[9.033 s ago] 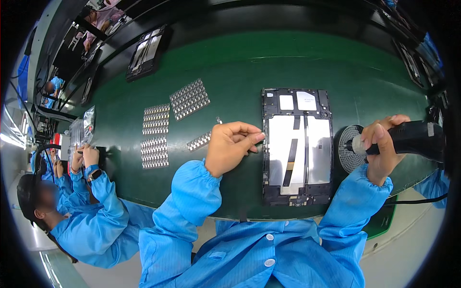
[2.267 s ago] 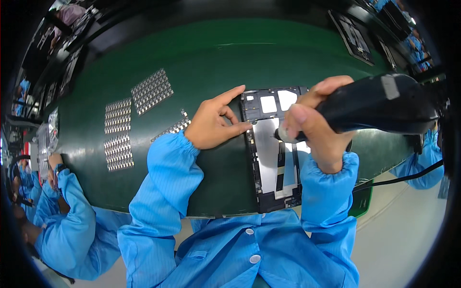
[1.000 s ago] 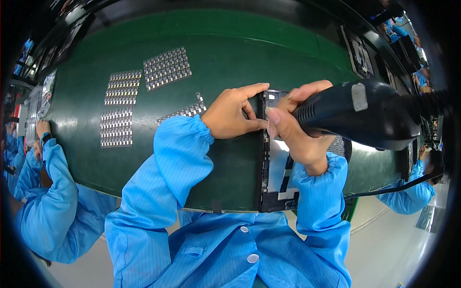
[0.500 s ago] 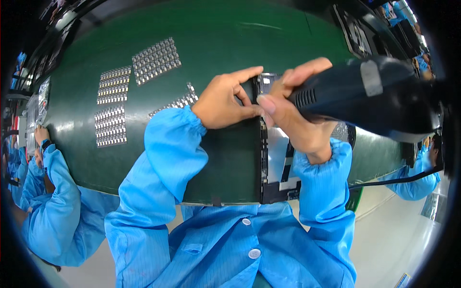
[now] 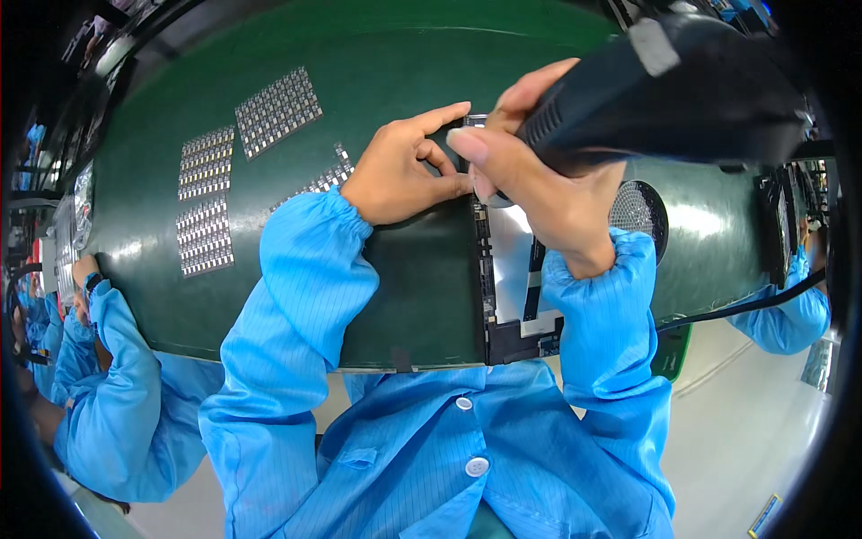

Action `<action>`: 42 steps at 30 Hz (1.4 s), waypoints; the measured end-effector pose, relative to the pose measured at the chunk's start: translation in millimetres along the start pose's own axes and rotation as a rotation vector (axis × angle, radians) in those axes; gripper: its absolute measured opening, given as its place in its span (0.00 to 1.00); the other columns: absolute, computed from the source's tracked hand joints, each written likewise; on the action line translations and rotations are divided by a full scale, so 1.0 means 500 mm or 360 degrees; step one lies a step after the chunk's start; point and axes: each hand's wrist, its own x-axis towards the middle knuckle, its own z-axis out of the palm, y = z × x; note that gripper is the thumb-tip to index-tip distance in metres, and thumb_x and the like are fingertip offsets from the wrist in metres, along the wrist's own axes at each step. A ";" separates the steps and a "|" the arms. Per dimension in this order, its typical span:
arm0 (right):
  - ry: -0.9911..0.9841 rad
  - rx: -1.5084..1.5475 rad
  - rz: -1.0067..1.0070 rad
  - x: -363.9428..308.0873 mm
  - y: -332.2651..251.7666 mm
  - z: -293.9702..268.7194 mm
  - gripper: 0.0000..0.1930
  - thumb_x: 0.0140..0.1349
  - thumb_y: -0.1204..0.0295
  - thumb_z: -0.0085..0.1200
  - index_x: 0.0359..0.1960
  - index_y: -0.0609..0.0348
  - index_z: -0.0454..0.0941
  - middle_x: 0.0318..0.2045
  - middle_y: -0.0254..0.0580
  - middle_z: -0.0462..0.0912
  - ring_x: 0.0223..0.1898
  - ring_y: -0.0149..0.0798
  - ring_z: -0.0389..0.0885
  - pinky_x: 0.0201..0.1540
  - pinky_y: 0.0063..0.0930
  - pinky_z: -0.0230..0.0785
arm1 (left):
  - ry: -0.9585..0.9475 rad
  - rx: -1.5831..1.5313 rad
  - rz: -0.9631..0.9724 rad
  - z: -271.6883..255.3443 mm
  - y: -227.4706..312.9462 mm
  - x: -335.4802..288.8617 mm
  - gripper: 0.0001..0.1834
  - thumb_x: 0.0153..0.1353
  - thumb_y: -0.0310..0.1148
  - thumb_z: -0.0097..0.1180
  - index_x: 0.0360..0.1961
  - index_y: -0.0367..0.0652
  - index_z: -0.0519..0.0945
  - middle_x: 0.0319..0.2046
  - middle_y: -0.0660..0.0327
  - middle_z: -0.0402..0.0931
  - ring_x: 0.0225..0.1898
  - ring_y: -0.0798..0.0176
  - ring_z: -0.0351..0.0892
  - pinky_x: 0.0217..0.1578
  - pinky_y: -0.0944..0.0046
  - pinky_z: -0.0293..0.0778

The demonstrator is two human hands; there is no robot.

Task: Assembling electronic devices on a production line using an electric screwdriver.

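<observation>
On the front of the green table lies an opened flat electronic device (image 5: 512, 238) with a dark frame and a silvery plate. My left hand (image 5: 401, 168) is at its upper left edge, forefinger stretched along it. The thumb and a bent finger come together there; what they pinch, if anything, is hidden. My right hand (image 5: 557, 193) is closed round a large black tool (image 5: 664, 94) with ribbed vents and a grey patch, above the device. The tool's exact kind and its working end do not show.
Sheets of small chip-like parts (image 5: 278, 110) lie on the table's left. A round mesh-faced thing (image 5: 639, 217) is beside my right wrist. A black cable (image 5: 745, 305) crosses the right side. A co-worker's blue sleeve (image 5: 121, 337) reaches in from the left.
The black tool and my right hand have shifted up and left in the picture. The whole view has moved slightly too. My left hand stays at the device's edge.
</observation>
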 end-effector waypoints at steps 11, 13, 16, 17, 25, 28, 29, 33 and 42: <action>0.0127 0.0368 -0.0229 0.019 -0.077 -0.174 0.55 0.46 0.22 0.29 0.57 0.67 0.57 0.21 0.40 0.74 0.19 0.35 0.75 0.23 0.30 0.69 | -0.0159 0.0980 0.0835 0.212 0.193 -0.168 0.22 0.46 0.34 0.64 0.42 0.35 0.78 0.46 0.51 0.76 0.50 0.50 0.75 0.53 0.53 0.69; 0.0210 0.0399 -0.0049 0.004 -0.090 -0.186 0.56 0.47 0.22 0.28 0.56 0.69 0.57 0.20 0.41 0.73 0.18 0.35 0.74 0.22 0.30 0.69 | -0.0157 0.1113 0.0839 0.232 0.162 -0.168 0.22 0.45 0.33 0.64 0.42 0.35 0.77 0.46 0.51 0.76 0.51 0.50 0.75 0.53 0.53 0.68; 0.0365 0.0415 -0.0014 -0.023 -0.079 -0.185 0.54 0.48 0.23 0.30 0.54 0.70 0.59 0.17 0.43 0.73 0.15 0.37 0.73 0.19 0.30 0.68 | -0.0035 0.1266 0.0774 0.199 0.115 -0.114 0.22 0.45 0.31 0.64 0.43 0.34 0.77 0.46 0.50 0.75 0.51 0.49 0.74 0.53 0.54 0.68; 0.0409 0.0452 0.0064 -0.030 -0.072 -0.184 0.54 0.48 0.24 0.31 0.53 0.71 0.60 0.16 0.44 0.73 0.15 0.37 0.73 0.19 0.30 0.68 | 0.0079 0.1265 0.0690 0.176 0.102 -0.084 0.22 0.44 0.31 0.64 0.43 0.34 0.76 0.46 0.49 0.75 0.51 0.48 0.74 0.52 0.55 0.69; 0.0063 0.0483 0.0265 -0.069 -0.020 -0.166 0.26 0.43 0.62 0.71 0.39 0.62 0.72 0.16 0.30 0.73 0.16 0.20 0.64 0.18 0.16 0.55 | 0.0584 0.1990 0.0426 -0.158 -0.038 0.224 0.18 0.50 0.26 0.56 0.45 0.42 0.77 0.43 0.54 0.76 0.48 0.48 0.73 0.47 0.52 0.69; -0.0108 0.0251 0.0310 -0.067 -0.030 -0.179 0.23 0.43 0.66 0.71 0.37 0.62 0.73 0.15 0.29 0.72 0.16 0.18 0.65 0.19 0.15 0.56 | 0.0506 0.2196 -0.0274 -0.201 -0.027 0.259 0.19 0.51 0.25 0.53 0.47 0.43 0.77 0.44 0.55 0.76 0.49 0.47 0.73 0.47 0.51 0.70; 0.0059 0.0356 0.0047 -0.053 -0.043 -0.168 0.21 0.45 0.68 0.70 0.36 0.62 0.72 0.15 0.31 0.74 0.18 0.20 0.69 0.20 0.18 0.61 | 0.0476 0.2373 -0.0449 -0.209 -0.037 0.276 0.19 0.51 0.25 0.53 0.47 0.44 0.76 0.45 0.55 0.76 0.48 0.46 0.73 0.47 0.50 0.70; 0.0003 0.0210 0.0212 -0.067 -0.019 -0.169 0.19 0.49 0.71 0.65 0.40 0.63 0.70 0.22 0.44 0.80 0.23 0.35 0.80 0.25 0.28 0.69 | 0.0308 0.1941 0.0169 -0.131 -0.008 0.358 0.19 0.52 0.37 0.59 0.43 0.36 0.79 0.46 0.43 0.75 0.48 0.43 0.75 0.51 0.54 0.70; 0.0033 0.0347 0.0022 -0.084 0.004 -0.173 0.22 0.51 0.72 0.61 0.46 0.62 0.67 0.20 0.49 0.77 0.20 0.48 0.78 0.21 0.34 0.66 | -0.0270 0.1456 0.0375 0.217 0.031 0.649 0.40 0.53 0.52 0.60 0.59 0.36 0.66 0.63 0.43 0.56 0.67 0.45 0.49 0.64 0.47 0.49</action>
